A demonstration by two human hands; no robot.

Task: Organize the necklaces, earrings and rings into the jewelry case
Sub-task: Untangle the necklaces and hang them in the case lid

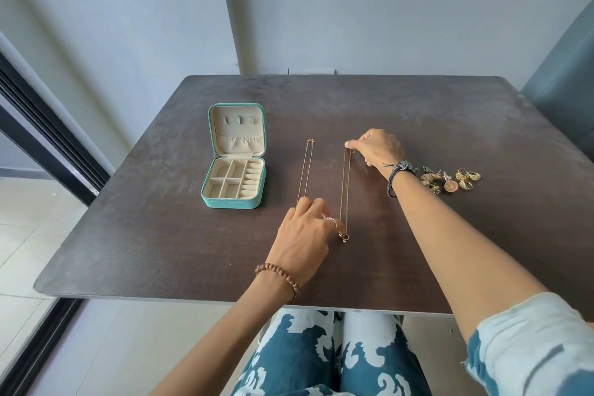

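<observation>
A teal jewelry case (233,202) lies open on the dark table, its cream lid upright and its compartments bare. Two thin gold necklaces lie stretched out to its right. My right hand (374,148) pinches the far end of the right necklace (344,190), whose pendant end rests near my left hand. My left hand (305,231) rests over the near end of the left necklace (305,170), fingers curled down on it. A cluster of gold earrings (437,182) and rings (467,177) sits by my right wrist.
The dark table (160,251) stands against a grey wall. A teal chair (565,100) stands at the far right. A glass door frame runs along the left. My patterned trousers show below the table's near edge.
</observation>
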